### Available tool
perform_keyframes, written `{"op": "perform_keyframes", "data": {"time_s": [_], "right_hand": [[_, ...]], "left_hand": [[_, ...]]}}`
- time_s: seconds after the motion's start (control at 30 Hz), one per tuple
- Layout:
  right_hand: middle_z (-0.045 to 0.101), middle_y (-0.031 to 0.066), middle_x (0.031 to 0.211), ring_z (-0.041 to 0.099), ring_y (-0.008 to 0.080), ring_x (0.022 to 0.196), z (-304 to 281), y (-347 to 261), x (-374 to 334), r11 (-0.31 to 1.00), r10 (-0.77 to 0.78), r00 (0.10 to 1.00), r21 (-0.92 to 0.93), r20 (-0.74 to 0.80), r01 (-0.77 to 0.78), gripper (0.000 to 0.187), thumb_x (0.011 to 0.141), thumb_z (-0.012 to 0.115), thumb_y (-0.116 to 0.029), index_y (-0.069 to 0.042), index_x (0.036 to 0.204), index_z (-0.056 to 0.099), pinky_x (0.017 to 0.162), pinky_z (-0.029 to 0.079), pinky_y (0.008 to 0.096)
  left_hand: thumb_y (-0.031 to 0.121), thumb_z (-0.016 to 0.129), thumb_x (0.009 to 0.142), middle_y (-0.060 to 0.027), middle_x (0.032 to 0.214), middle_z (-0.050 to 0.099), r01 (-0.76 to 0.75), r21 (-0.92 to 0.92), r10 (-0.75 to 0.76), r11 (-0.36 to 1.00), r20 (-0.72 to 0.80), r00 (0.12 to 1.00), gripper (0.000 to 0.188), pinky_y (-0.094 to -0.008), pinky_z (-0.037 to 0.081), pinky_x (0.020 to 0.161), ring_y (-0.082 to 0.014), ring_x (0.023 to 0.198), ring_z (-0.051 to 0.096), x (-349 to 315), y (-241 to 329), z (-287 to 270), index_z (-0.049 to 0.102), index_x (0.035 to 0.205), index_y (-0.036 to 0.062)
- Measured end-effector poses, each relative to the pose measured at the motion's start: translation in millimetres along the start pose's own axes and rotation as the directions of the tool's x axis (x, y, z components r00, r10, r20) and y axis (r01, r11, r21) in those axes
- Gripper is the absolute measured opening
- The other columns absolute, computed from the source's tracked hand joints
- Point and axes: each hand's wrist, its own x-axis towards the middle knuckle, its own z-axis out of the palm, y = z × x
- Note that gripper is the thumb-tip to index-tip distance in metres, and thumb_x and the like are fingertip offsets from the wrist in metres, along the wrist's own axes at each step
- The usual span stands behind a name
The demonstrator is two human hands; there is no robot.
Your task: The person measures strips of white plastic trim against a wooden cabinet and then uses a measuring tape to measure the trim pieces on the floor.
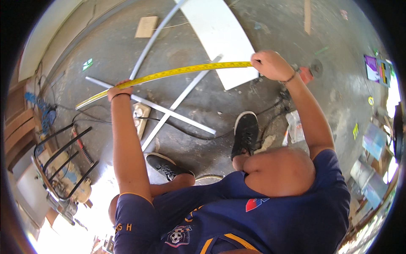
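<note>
Landmark: white panel (220,29), flat on the concrete floor.

Item: yellow tape measure (186,70), blade drawn out, bowed slightly, crossing above the near end of the white panel and reaching well to its left.
Item: right hand (270,64), at the white panel's near right corner; fingers curled into a fist on the blade's right end.
Item: left hand (119,89), well left of the white panel, at the blade, which runs on beyond it; fingers drawn together, whether pinching cannot be told.
Items: two metal strips, crossed, one long (173,106), one short (194,122), left and nearside of the white panel.
Item: third metal strip (154,40), left of the white panel.
Item: power strip (143,120), beneath the crossed pair, left of the white panel.
Item: red angle grinder (305,74), right of the white panel.
</note>
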Motion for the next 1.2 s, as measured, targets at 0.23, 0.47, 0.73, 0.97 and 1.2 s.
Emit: {"op": "perform_keyframes", "data": {"time_s": [0.23,0.47,0.73,0.97,1.2], "right_hand": [[0.057,0.0172,0.068,0.054,0.0348,0.064,-3.1,7.3,-11.1,0.997,0.072,0.997,0.006,0.038,-0.073,0.017,0.08,0.049,-0.016,-0.003,0.074,0.059,0.058,0.042,0.0417],[0.057,0.0162,0.068,0.055,0.0331,0.064,-4.0,3.5,-9.5,0.991,0.131,0.988,0.011,0.078,-0.132,0.017,0.08,0.05,-0.015,-0.003,0.075,0.06,0.058,0.042,0.0415],[0.059,0.017,0.068,0.057,0.0339,0.063,-0.6,8.2,-11.6,0.994,0.106,0.994,0.008,0.039,-0.106,0.018,0.078,0.049,-0.015,-0.004,0.076,0.063,0.06,0.045,0.0425],[0.058,0.018,0.066,0.054,0.0337,0.059,-1.8,6.3,-11.9,0.991,0.132,0.989,0.002,0.063,-0.132,0.017,0.079,0.049,-0.015,-0.003,0.076,0.061,0.057,0.043,0.0414],[0.057,0.0183,0.065,0.054,0.0331,0.058,-0.6,8.8,-11.3,0.993,0.119,0.99,0.018,0.073,-0.121,0.019,0.079,0.049,-0.015,-0.002,0.075,0.061,0.056,0.042,0.0416]], "left_hand": [[0.018,0.027,0.086,-0.0059,0.071,0.035,0.014,0.037,-0.014,0.999,0.008,1.0,0.014,-0.0409,0.038,0.07,-0.0219,0.069,0.038,-28.1,-11.9,11.9,0.03,0.075,0.009],[0.015,0.027,0.085,-0.006,0.069,0.031,0.008,-0.001,-0.008,1.0,-0.023,1.0,0.015,-0.0388,0.038,0.068,-0.0206,0.066,0.034,-39.6,-7.9,15.6,0.03,0.072,0.0087],[0.017,0.027,0.085,-0.0065,0.069,0.031,0.004,0.006,-0.004,1.0,-0.029,1.0,0.015,-0.0386,0.037,0.067,-0.0207,0.066,0.034,-39.7,-10.9,15.9,0.03,0.073,0.0084],[0.019,0.029,0.085,-0.0062,0.069,0.033,0.019,0.009,-0.019,1.0,-0.02,1.0,0.016,-0.0394,0.038,0.067,-0.0212,0.066,0.036,-31.0,-8.5,12.3,0.03,0.073,0.009],[0.019,0.028,0.086,-0.0062,0.072,0.034,0.018,0.025,-0.017,1.0,-0.02,1.0,0.015,-0.0398,0.039,0.068,-0.021,0.068,0.036,-32.1,-8.8,11.6,0.032,0.076,0.0083]]}}
